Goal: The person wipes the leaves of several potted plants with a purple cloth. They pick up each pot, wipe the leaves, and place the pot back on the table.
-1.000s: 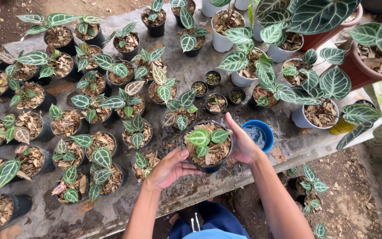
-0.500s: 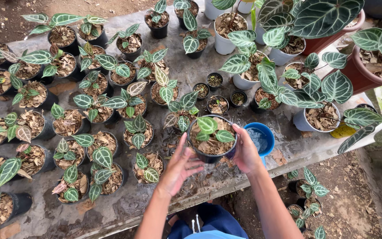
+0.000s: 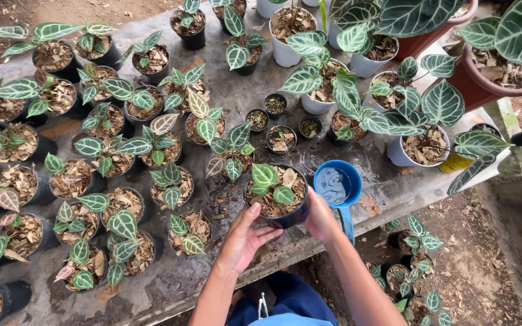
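Note:
Both my hands hold a black plastic pot (image 3: 285,218) just above the wet table. The pot carries a small plant with three green, white-veined leaves (image 3: 265,176) set in brown dry-leaf mulch. My left hand (image 3: 241,236) cups its near left side with the fingers spread along the wall. My right hand (image 3: 320,218) grips its right side. A blue scoop (image 3: 338,184) with water in it stands on the table right beside my right hand.
Many black pots of the same veined plants fill the grey table (image 3: 249,90), such as one (image 3: 191,232) left of my hands. Small seedling pots (image 3: 275,105) sit behind. White pots (image 3: 287,53) and red-brown pots (image 3: 480,83) stand right. More plants on the ground (image 3: 418,265).
The pot in my hands has moved forward, away from me and a little up the table, toward the other pots. The view has shifted slightly. The blue scoop stays in place.

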